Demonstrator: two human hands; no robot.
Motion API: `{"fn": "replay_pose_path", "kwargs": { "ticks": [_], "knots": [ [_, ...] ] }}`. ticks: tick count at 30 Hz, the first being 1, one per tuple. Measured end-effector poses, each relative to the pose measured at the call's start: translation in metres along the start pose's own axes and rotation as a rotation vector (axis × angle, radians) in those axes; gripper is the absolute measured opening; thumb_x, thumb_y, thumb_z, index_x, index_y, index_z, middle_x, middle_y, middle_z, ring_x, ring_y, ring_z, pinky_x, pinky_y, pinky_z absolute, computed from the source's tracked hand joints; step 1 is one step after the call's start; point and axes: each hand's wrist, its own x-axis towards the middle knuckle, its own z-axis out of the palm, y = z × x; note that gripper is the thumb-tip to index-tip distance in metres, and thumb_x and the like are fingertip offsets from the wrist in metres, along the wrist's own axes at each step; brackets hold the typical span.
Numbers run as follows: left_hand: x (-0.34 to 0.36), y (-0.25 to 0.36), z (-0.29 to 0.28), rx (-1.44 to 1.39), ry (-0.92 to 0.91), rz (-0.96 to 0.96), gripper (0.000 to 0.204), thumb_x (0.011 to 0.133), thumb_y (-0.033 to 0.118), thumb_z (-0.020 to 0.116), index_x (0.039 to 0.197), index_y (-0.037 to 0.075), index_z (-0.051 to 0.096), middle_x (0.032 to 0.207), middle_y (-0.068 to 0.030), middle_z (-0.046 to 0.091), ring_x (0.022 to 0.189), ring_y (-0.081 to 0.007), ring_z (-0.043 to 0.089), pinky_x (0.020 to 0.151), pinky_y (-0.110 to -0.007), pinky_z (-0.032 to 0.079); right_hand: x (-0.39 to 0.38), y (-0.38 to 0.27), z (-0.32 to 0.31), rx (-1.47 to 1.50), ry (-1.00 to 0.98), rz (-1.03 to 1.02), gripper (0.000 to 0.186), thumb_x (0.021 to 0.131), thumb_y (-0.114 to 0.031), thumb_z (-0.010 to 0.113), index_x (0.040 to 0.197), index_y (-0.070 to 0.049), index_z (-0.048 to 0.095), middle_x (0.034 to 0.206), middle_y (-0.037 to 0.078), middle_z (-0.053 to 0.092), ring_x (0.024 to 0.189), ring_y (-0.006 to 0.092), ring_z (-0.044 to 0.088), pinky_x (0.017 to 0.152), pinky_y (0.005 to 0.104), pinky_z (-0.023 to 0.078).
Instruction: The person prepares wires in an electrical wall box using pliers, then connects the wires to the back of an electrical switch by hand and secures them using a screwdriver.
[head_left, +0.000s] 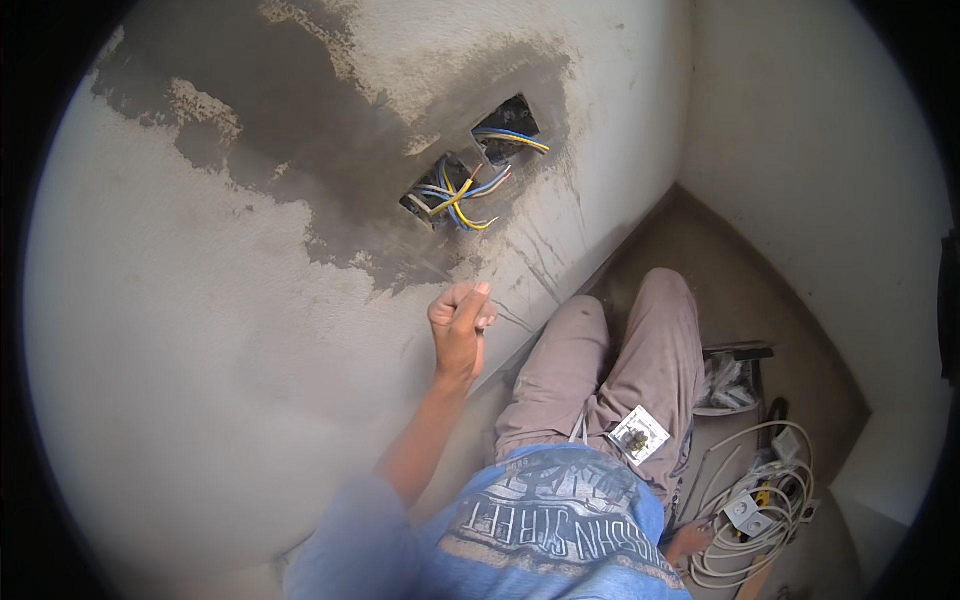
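My left hand (462, 312) is in front of the wall, just below two recessed wall boxes. Its fingers are curled in with the thumb pressed against them; whatever they may hold is hidden. From the nearer wall box (411, 203) stick out blue, yellow and white wires (462, 203), several with bare ends. Blue and yellow wires also come out of the farther wall box (519, 112). A white square socket (653, 430), metal back upward, rests on my right thigh. Beside my shirt, my right hand (690, 541) shows only partly, close to a coil of cable; its finger state is unclear.
The pale cable coil (712, 572) lies on the floor at right, with a white double socket (746, 515) on it. Farther off is a bag (728, 385) of small pale pieces. Grey plaster (330, 130) surrounds the boxes. Another wall (800, 190) meets this one at right.
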Motion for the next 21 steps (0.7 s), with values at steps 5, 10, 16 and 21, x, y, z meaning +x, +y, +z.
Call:
{"fn": "replay_pose_path", "kwargs": {
  "ticks": [5, 10, 16, 21],
  "knots": [
    [-0.017, 0.044, 0.034, -0.039, 0.084, -0.022, 0.011, 0.095, 0.008, 0.061, 0.104, 0.012, 0.057, 0.101, -0.0036, 0.058, 0.097, -0.015, 0.056, 0.083, -0.029, 0.046, 0.05, -0.179, -0.082, 0.78, 0.144, -0.481, 0.021, 0.099, -0.013, 0.06, 0.109, 0.005, 0.064, 0.104, 0.018, 0.066, 0.096, 0.0298, 0.06, 0.092, 0.0379, 0.046],
    [-0.003, 0.049, 0.047, -0.198, -0.154, -0.073, 0.037, 0.102, 0.026, 0.054, 0.135, 0.009, 0.05, 0.132, -0.0054, 0.055, 0.116, -0.0171, 0.052, 0.093, -0.035, 0.045, -0.005, -0.376, -0.192, 1.15, -0.263, -0.957, 0.013, 0.099, -0.009, 0.058, 0.104, 0.002, 0.065, 0.102, 0.007, 0.066, 0.094, 0.0152, 0.059, 0.087, 0.029, 0.048],
    [0.021, 0.096, 0.076, -0.665, -0.368, -0.156, 0.045, 0.107, 0.034, 0.044, 0.143, 0.008, 0.045, 0.148, -0.0103, 0.042, 0.128, -0.0222, 0.047, 0.103, -0.039, 0.043, -0.083, -0.465, -0.255, 0.772, -0.8, -1.431, 0.017, 0.094, -0.015, 0.06, 0.101, -0.001, 0.064, 0.084, 0.015, 0.066, 0.077, 0.026, 0.064, 0.071, 0.0361, 0.049],
    [0.015, 0.076, 0.069, -0.848, -0.32, -0.021, 0.026, 0.106, 0.023, 0.047, 0.124, 0.008, 0.056, 0.145, -0.011, 0.048, 0.137, -0.029, 0.041, 0.115, -0.048, 0.033, -0.067, -0.396, -0.215, 0.289, -0.803, -1.544, 0.032, 0.093, -0.034, 0.064, 0.099, -0.002, 0.063, 0.082, 0.015, 0.067, 0.076, 0.0372, 0.062, 0.069, 0.0444, 0.048]
  ]
}}
